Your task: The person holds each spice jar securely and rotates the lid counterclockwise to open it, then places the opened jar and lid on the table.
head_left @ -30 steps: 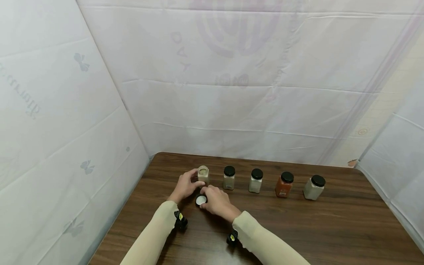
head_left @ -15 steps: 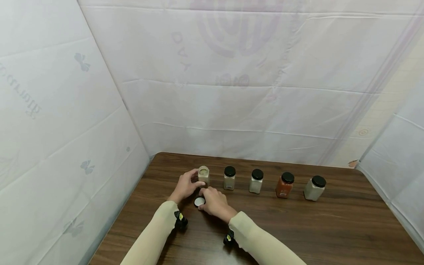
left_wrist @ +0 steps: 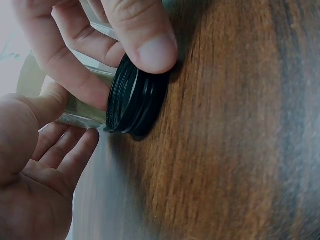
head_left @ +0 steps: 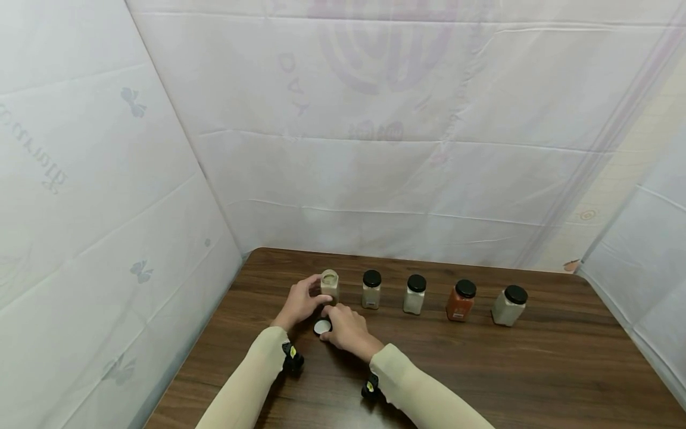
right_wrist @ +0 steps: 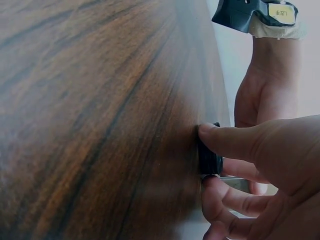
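The left hand (head_left: 300,302) I'm watching is clasped around the open jar (head_left: 330,291), upright near the table's (head_left: 563,369) far left corner. The right hand (head_left: 347,329) pinches the black lid (head_left: 321,327), white inside up, closer to the front edge. I see four capped jars (head_left: 415,299) stretching toward the right edge.

Before you is a dark brown wood-grain table (head_left: 563,369), carrying, in a row from your left, an uncapped jar (head_left: 330,291), a black-capped beige jar (head_left: 371,296), a black-capped whitish jar (head_left: 414,302), a black-capped orange-red jar (head_left: 459,305) and a black-capped off-white jar (head_left: 507,310), with a loose black lid (head_left: 322,326) white side up nearer you.
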### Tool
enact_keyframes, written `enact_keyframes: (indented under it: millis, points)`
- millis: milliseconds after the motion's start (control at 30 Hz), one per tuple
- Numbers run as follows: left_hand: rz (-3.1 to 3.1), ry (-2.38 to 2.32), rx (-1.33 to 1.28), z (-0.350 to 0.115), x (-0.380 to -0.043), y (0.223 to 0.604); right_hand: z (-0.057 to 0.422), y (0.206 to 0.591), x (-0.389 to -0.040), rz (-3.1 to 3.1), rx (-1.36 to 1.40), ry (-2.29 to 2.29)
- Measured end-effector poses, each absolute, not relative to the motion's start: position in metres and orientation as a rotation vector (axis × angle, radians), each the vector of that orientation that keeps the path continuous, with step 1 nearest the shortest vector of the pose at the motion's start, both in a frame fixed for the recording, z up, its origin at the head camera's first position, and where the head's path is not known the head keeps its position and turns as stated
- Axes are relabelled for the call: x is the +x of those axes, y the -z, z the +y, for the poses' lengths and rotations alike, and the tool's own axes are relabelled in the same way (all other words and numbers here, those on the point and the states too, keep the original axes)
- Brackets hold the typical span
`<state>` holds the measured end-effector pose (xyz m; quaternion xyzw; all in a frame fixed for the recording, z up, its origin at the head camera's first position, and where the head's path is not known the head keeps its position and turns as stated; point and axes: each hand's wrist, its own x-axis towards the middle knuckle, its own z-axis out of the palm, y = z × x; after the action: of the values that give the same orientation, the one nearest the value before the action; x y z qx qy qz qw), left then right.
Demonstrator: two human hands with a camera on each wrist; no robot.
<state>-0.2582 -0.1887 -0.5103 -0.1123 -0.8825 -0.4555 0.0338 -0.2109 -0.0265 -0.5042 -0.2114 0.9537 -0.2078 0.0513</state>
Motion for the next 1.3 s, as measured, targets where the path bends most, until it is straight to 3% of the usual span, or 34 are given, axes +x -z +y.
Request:
enact_keyframes:
  millis: [667, 1300]
  points:
    - [-2.742, 1.313, -0.359, -0.185, -0.258, 0.509, -0.021, 0.504, -0.21, 2.901, -0.688, 0.633]
    - [-2.753, 1.332, -0.377, -0.187, -0.257, 0.509, 0.009, 0.468, -0.201, 2.924, -0.789, 0.713]
